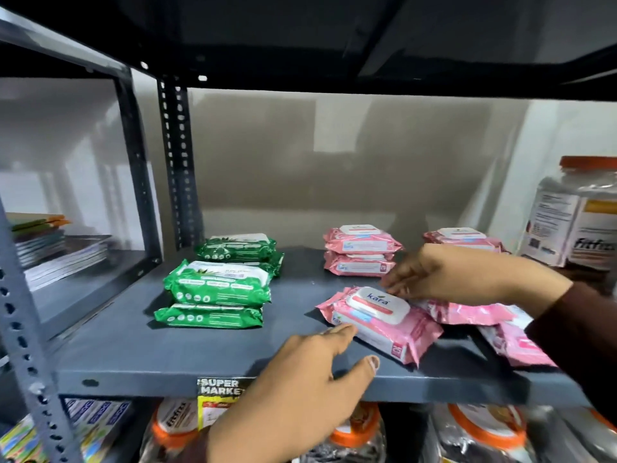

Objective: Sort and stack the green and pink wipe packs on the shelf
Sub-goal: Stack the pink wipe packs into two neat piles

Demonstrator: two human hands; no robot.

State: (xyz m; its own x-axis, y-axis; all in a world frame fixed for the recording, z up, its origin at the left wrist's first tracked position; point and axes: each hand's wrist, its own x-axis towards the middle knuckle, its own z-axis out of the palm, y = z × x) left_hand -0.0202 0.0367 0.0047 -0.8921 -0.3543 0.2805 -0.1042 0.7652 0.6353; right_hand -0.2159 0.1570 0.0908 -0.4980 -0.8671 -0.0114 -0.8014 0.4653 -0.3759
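Note:
On the grey shelf (140,355), green wipe packs form a front stack (217,292) and a rear stack (238,247) on the left. Pink packs stand in a stack of two (360,252) at mid-back, with another pink pack (464,238) behind my right arm. A pink pack with a white "kara" lid (384,322) lies skewed at the front, with more pink packs (467,314) beside it. My left hand (307,375) touches its near corner with fingers spread. My right hand (434,275) rests fingertips on the far edge of its lid.
A large clear jar with an orange lid (574,212) stands at the right end of the shelf. Stacked books (50,248) fill the neighbouring bay on the left. Perforated uprights (177,162) frame the bay. Orange-lidded jars (484,429) sit on the shelf below.

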